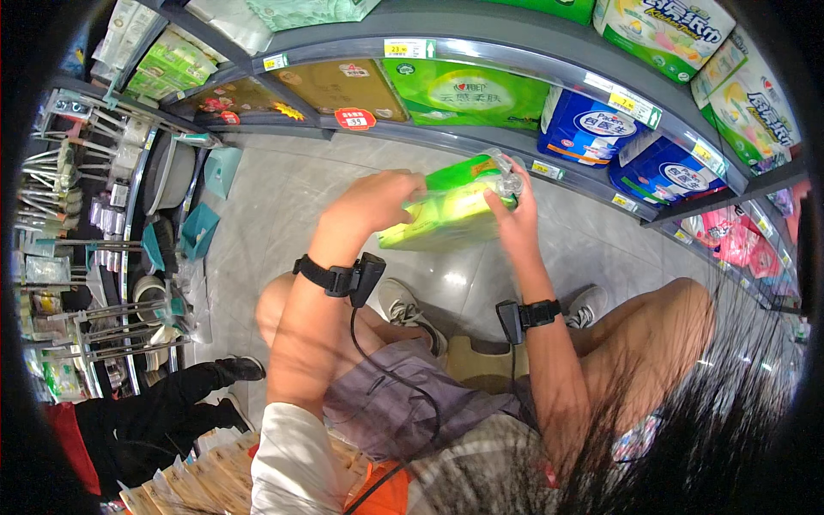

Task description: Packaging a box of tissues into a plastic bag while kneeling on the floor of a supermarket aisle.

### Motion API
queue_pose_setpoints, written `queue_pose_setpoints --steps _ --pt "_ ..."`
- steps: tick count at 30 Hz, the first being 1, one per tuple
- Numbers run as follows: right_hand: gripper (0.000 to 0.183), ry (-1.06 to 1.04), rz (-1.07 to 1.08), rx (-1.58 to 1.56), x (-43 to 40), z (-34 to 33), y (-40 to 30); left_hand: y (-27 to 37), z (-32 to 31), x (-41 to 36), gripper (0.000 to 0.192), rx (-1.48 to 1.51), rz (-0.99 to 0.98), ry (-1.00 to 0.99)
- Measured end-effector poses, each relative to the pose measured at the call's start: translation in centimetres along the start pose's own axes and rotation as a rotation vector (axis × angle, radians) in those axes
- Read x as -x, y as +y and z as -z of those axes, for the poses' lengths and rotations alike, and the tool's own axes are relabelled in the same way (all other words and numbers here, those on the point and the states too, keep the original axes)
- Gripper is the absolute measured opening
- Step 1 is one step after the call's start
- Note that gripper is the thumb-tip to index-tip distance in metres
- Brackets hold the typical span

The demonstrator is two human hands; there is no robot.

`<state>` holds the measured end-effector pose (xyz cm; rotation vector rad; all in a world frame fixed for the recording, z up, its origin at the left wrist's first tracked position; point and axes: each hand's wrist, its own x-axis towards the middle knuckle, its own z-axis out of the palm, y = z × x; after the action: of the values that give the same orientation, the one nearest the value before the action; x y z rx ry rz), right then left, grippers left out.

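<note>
Between my two hands, above the grey floor, is a green and yellow plastic-wrapped pack of tissues [444, 209]. My left hand [389, 199] grips its left end, with the fingers bent over the upper edge. On the right end, my right hand [515, 206] holds the pack beside a gathered bunch of clear film. Beyond the pack, a large green tissue pack [470, 96] and blue-and-white paper packs [586, 129] stand on the lowest shelf. Both wrists wear black straps with small cabled devices.
Shelving with a price-tag rail [515, 67] curves across the front. At left hang brushes and a teal dustpan [201, 230]. A person in black trousers [148, 412] is at the lower left, near packaged goods [193, 483]. My shoes [402, 309] rest on the floor.
</note>
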<state>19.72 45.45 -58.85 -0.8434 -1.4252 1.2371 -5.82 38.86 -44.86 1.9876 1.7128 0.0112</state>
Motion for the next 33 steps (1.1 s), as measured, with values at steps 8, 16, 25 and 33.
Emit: queue_pose_setpoints --steps 8,16,25,33 --pt "0.049 0.073 -0.009 0.136 -0.1 1.0 -0.4 0.3 -1.8 -1.4 0.049 -0.076 0.046 0.103" --pt "0.025 0.125 0.083 0.418 -0.4 3.8 -3.1 -0.2 -2.1 -3.5 0.032 -0.187 0.134 0.004" --pt "0.022 0.115 -0.062 0.294 -0.8 5.5 -5.7 2.2 1.2 -0.5 0.039 0.011 0.041 0.008" --pt "0.021 0.026 0.023 0.357 -0.1 4.2 -7.4 0.2 3.8 1.8 0.042 0.09 0.157 0.001"
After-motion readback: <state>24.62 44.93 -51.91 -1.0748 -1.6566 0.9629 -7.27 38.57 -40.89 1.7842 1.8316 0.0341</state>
